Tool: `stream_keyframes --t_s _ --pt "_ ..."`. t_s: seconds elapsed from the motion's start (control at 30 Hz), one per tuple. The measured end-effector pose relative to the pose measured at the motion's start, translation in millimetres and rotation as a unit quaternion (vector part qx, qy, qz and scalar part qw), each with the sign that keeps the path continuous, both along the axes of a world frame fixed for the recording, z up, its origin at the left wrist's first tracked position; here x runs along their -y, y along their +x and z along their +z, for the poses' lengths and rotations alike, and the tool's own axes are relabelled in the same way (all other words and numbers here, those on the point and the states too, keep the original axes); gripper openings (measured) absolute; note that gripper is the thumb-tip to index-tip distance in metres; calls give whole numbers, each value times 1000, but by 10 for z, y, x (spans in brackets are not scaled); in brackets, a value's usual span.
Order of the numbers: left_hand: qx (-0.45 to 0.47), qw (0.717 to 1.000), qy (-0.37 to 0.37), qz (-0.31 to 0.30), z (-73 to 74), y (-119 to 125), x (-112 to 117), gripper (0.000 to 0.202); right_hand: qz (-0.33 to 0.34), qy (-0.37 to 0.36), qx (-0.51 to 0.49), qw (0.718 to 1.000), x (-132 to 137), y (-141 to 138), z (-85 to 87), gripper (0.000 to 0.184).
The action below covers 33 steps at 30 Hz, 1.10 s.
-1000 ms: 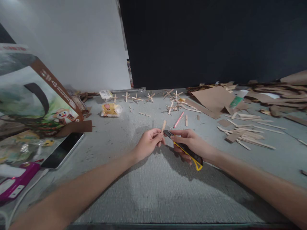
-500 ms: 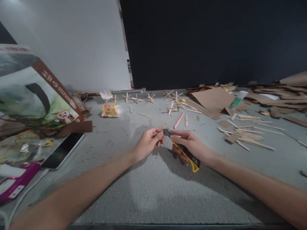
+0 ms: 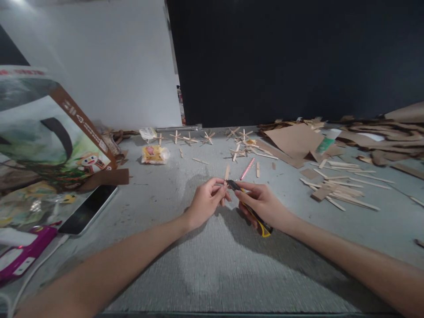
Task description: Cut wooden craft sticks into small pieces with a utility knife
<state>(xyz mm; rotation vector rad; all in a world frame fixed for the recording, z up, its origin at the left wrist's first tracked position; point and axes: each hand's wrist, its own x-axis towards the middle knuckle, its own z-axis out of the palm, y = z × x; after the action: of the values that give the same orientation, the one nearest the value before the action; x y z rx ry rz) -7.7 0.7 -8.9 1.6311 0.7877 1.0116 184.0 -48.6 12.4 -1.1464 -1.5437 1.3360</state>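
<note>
Between the thumb and fingers of my left hand (image 3: 208, 198) is pinched a small wooden stick (image 3: 227, 171), its pale end pointing away from me. My right hand (image 3: 263, 203) grips a black and yellow utility knife (image 3: 256, 215), its front end against the stick at my left fingertips. The blade itself is too small to make out. Just beyond the hands lie a pink patterned pen-like stick (image 3: 247, 168) and a short flat wooden piece (image 3: 258, 169).
Several crossed-stick pieces (image 3: 208, 138) stand along the back beside a yellow packet (image 3: 155, 155). Loose wooden sticks (image 3: 347, 190) and cardboard (image 3: 288, 141) lie to the right. At left are a phone (image 3: 88, 209), a purple power strip (image 3: 24, 254) and a large printed bag (image 3: 39, 132).
The stick in my left hand now shows more clearly, upright beyond the fingertips. My right hand and the knife have shifted and turned slightly. The whole view has moved a little.
</note>
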Motion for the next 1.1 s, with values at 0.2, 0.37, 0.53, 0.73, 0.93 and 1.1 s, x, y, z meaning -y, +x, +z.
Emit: stream_keyframes --t_s 0.2,0.37,0.53,0.73,0.93,1.1 --pt "-85 990 95 56 9 -22 27 33 7 -16 5 1000 43 -14 -3 54" --pt "-114 981 137 73 -8 -27 34 24 -6 -5 13 1000 77 -43 19 58" --pt "-114 982 130 73 -23 -26 33 25 -24 -9 17 1000 78 -43 23 59" --pt "-115 983 121 71 -4 -14 49 22 -22 -5 26 999 79 -37 35 59" --pt "-120 983 125 67 1 -20 46 21 -18 -11 30 999 84 -49 50 57" --pt "-100 989 98 50 -6 -16 25 30 -11 -22 18 1000 72 -40 64 60"
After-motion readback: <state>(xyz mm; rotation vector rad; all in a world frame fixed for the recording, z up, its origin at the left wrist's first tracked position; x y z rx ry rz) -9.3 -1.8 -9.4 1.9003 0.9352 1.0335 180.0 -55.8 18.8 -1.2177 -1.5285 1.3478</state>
